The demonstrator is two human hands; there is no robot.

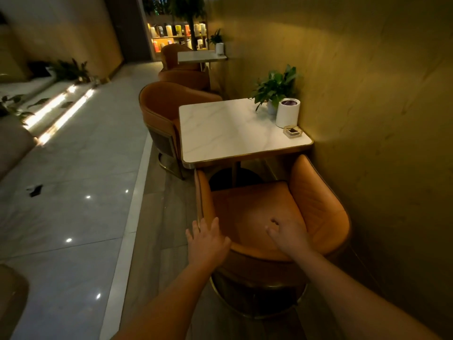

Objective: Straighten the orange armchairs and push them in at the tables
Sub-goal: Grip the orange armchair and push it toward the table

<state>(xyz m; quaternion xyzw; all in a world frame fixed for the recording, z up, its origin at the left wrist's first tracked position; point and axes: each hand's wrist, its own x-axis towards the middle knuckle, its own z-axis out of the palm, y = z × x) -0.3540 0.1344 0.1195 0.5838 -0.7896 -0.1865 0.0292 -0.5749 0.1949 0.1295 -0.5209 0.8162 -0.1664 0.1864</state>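
Note:
An orange armchair (pixel 316 207) stands right in front of me, its seat facing a white marble table (pixel 230 133) and its front edge just under the table's near rim. My left hand (pixel 207 240) lies flat with fingers spread on the chair's left back corner. My right hand (pixel 288 233) hovers over the top of the curved backrest, fingers loosely curled and holding nothing; whether it touches the rim I cannot tell. A second orange armchair (pixel 161 111) stands at the table's far side, turned slightly outward. Two more orange armchairs (pixel 186 78) flank a further table (pixel 198 56).
A potted plant (pixel 274 88), a white cylinder (pixel 287 112) and a small clear box (pixel 293 132) stand on the table by the yellow wall (pixel 380 94). A tiled aisle (pixel 81 182) runs on the left, with lit steps (pixel 54 111) and plants. Lit shelves (pixel 176 35) lie far ahead.

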